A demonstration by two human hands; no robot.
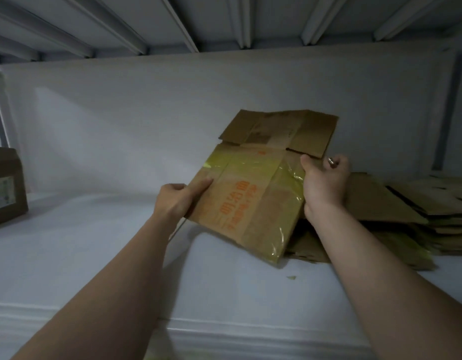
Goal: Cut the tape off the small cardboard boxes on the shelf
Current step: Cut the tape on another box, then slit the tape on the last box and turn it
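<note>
A flattened brown cardboard box (250, 201) with orange print and shiny yellow tape (253, 167) across it is held tilted above the white shelf (94, 255). My left hand (176, 201) grips its left edge, thumb on top. My right hand (324, 180) grips its right edge, thumb on the taped face. A small metal piece (332, 161) shows at the right hand's fingers. A thin dark strip (178, 227) sticks out below the left hand; what it is cannot be told. The box's upper flaps (282, 131) stand open toward the back wall.
A pile of flattened cardboard boxes (406, 211) lies on the shelf at the right, partly under the held box. A brown box with a label (6, 188) stands at the far left. A small yellow tape scrap (292, 277) lies on the shelf. Another shelf's underside is overhead.
</note>
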